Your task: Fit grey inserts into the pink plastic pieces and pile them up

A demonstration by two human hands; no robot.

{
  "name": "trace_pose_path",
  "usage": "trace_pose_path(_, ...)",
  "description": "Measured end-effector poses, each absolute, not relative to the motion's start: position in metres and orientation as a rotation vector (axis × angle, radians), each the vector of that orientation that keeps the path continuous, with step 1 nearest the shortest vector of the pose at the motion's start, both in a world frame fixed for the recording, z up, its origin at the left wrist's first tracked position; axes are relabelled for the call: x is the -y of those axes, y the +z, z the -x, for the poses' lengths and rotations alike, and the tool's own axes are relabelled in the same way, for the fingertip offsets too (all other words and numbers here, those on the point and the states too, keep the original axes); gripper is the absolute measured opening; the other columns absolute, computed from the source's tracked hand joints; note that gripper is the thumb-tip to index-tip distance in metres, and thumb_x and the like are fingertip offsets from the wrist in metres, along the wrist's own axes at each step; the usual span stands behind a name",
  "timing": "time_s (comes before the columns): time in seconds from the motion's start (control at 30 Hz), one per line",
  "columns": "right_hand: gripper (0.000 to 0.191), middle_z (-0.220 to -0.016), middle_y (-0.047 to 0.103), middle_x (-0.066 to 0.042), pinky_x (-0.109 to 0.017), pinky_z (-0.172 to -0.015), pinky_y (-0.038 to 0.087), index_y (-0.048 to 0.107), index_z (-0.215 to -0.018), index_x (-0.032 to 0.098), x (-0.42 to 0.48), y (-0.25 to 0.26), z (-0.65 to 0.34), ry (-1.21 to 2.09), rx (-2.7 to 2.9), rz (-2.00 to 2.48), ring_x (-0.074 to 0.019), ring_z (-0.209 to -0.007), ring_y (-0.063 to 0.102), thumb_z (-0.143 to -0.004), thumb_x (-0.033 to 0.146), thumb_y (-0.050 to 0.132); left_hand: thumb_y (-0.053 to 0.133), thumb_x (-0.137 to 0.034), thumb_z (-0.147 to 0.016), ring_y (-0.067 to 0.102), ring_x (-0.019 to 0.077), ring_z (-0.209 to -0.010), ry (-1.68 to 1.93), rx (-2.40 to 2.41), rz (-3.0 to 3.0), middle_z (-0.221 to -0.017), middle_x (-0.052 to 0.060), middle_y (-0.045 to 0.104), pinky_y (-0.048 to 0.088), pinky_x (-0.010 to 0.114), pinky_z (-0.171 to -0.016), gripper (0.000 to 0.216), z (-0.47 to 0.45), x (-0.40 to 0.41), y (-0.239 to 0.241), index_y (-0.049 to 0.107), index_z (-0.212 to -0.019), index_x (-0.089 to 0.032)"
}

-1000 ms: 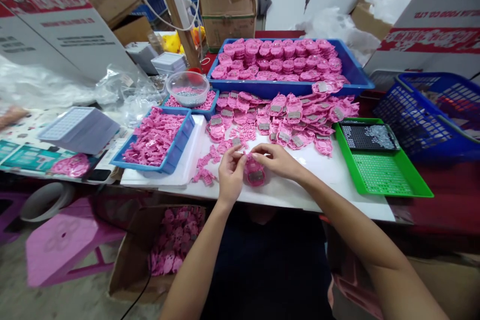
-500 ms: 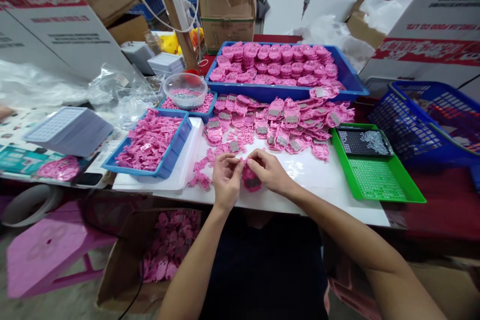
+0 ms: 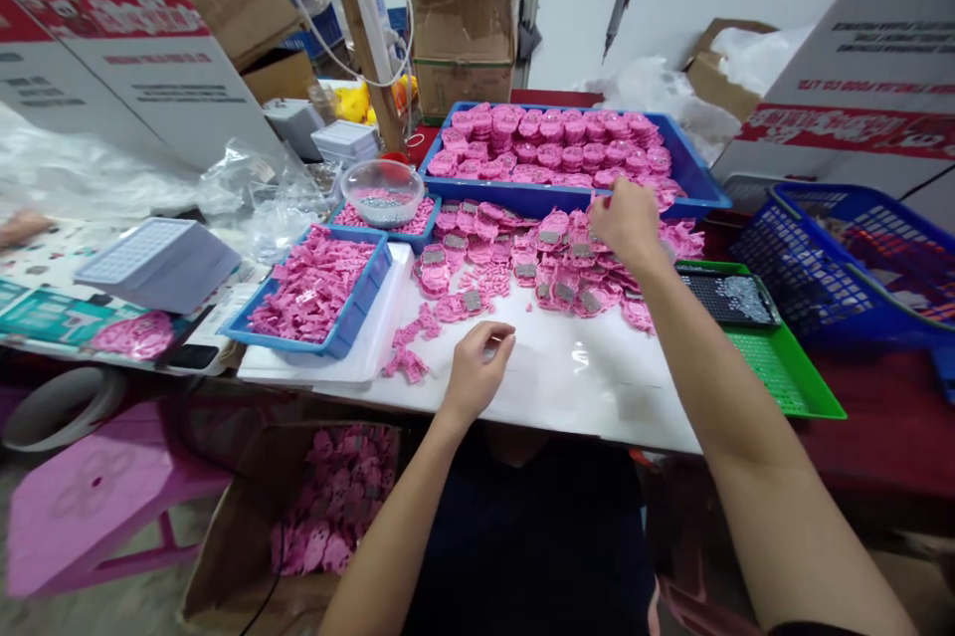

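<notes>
My right hand [image 3: 631,223] reaches over the far side of the pile of pink plastic parts [image 3: 556,263], close to the front wall of the big blue tray. Its fingers are closed on a pink plastic part [image 3: 599,198], mostly hidden by the hand. Several parts in the pile carry a grey rectangular patch. My left hand [image 3: 477,372] hovers over the white work surface [image 3: 567,387] near its front edge, fingers loosely curled and thumb apart, nothing visible in it. Left of it lie a few small pink pieces [image 3: 409,357].
A big blue tray [image 3: 697,183] holds stacked pink parts. Smaller blue trays [image 3: 350,322] with pink pieces and a clear round tub [image 3: 382,193] stand left. A green tray [image 3: 810,377] and blue basket [image 3: 858,258] are right. An electric screwdriver [image 3: 622,4] hangs above.
Both hands were together on a pink part at the front of the surface. The right hand has moved away to the back of the pile; the left stayed near the front, its fingers loosened.
</notes>
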State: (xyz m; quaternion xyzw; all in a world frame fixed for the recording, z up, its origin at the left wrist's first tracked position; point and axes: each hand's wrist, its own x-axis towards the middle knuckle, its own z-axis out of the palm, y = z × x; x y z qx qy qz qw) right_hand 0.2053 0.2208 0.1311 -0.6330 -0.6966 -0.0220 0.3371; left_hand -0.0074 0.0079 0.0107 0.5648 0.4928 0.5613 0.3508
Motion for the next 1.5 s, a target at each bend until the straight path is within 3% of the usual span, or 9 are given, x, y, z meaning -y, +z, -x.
trace_pose_path(0.1, 0.023, -0.123, 0.058, -0.030, -0.055, -0.104, 0.031, 0.062, -0.108, 0.003, -0.213, 0.118, -0.185, -0.211, 1.930, 1.551, -0.0361, -0.118, 0.046, -0.088, 0.012, 0.056, 0.062, -0.030, -0.092, 0.068, 0.0191, -0.093, 1.480, -1.274, -1.407, -0.098, 0.007, 0.073, 0.053, 0.032, -0.085, 0.015, 0.007, -0.009, 0.010, 0.071, -0.098, -0.019)
trace_pose_path(0.17, 0.023, -0.117, 0.062, -0.025, -0.055, -0.101, 0.035, 0.064, -0.110, 0.008, -0.195, 0.102, -0.160, -0.195, 2.155, 1.349, -0.0362, -0.113, 0.050, -0.090, 0.015, 0.054, 0.063, -0.033, -0.092, 0.068, 0.0186, -0.091, 1.502, -1.266, -1.348, -0.097, 0.007, 0.073, 0.053, 0.031, -0.083, 0.017, 0.006, -0.009, 0.010, 0.071, -0.099, -0.019)
trace_pose_path(0.23, 0.024, -0.107, 0.067, -0.019, -0.051, -0.097, 0.040, 0.067, -0.111, 0.013, -0.175, 0.083, -0.132, 0.054, 2.506, 1.043, -0.0325, -0.103, 0.055, -0.090, 0.020, 0.058, 0.064, -0.036, -0.092, 0.067, 0.0174, -0.087, 1.537, -1.242, -1.265, -0.095, 0.007, 0.071, 0.053, 0.029, -0.081, 0.020, 0.006, -0.009, 0.011, 0.070, -0.100, -0.018)
trace_pose_path(0.33, 0.033, -0.114, 0.068, -0.014, -0.045, -0.097, 0.041, 0.066, -0.120, 0.019, -0.153, 0.057, -0.102, 0.393, 2.828, 0.665, -0.0301, -0.109, 0.055, -0.089, 0.027, 0.065, 0.063, -0.042, -0.092, 0.064, 0.0150, -0.080, 1.603, -1.197, -1.127, -0.087, 0.004, 0.068, 0.051, 0.027, -0.076, 0.025, 0.007, -0.008, 0.014, 0.067, -0.098, -0.018)
trace_pose_path(0.67, 0.036, -0.117, 0.069, -0.013, -0.044, -0.098, 0.036, 0.064, -0.125, 0.020, -0.152, 0.048, -0.103, 0.491, 2.799, 0.682, -0.0291, -0.111, 0.056, -0.091, 0.030, 0.065, 0.063, -0.045, -0.092, 0.054, 0.0114, -0.064, 1.557, -1.176, -1.092, -0.070, -0.001, 0.060, 0.045, 0.024, -0.064, 0.027, 0.010, -0.009, 0.015, 0.064, -0.091, -0.018)
trace_pose_path(0.97, 0.022, -0.103, 0.071, -0.009, -0.044, -0.096, 0.036, 0.064, -0.112, 0.020, -0.140, 0.053, -0.113, 0.520, 2.728, 0.701, -0.0255, -0.098, 0.059, -0.090, 0.024, 0.063, 0.065, -0.043, -0.091, 0.060, 0.0113, -0.068, 1.641, -1.211, -0.959, -0.082, 0.001, 0.063, 0.050, 0.024, -0.066, 0.026, 0.010, -0.011, 0.017, 0.063, -0.099, -0.018)
trace_pose_path(1.17, 0.032, -0.105, 0.065, -0.008, -0.036, -0.084, 0.049, 0.059, -0.112, 0.018, -0.147, 0.055, -0.120, 0.932, 2.421, 0.690, -0.0204, -0.090, 0.060, -0.084, 0.031, 0.070, 0.066, -0.041, -0.091, 0.066, 0.0130, -0.078, 1.681, -1.226, -0.907, -0.095, 0.004, 0.063, 0.056, 0.028, -0.076, 0.026, 0.011, -0.013, 0.012, 0.059, -0.101, -0.018)
trace_pose_path(1.37, 0.037, -0.112, 0.063, -0.007, -0.038, -0.091, 0.050, 0.060, -0.113, 0.019, -0.138, 0.065, -0.119, 1.303, 2.153, 0.620, -0.0207, -0.102, 0.061, -0.082, 0.033, 0.075, 0.067, -0.045, -0.090, 0.070, 0.0172, -0.101, 1.750, -1.177, -0.783, -0.131, 0.013, 0.057, 0.058, 0.031, -0.086, 0.046, 0.011, -0.017, 0.010, 0.045, -0.125, -0.024)
trace_pose_path(1.5, 0.033, -0.103, 0.065, -0.005, -0.037, -0.088, 0.051, 0.066, -0.103, 0.019, -0.123, 0.079, -0.114, 1.423, 2.355, 0.532, -0.0183, -0.093, 0.059, -0.079, 0.037, 0.079, 0.061, -0.047, -0.094, 0.066, 0.0200, -0.111, 1.775, -1.239, -0.767, -0.123, 0.010, 0.063, 0.054, 0.033, -0.095, 0.040, 0.014, -0.015, 0.011, 0.049, -0.125, -0.024)
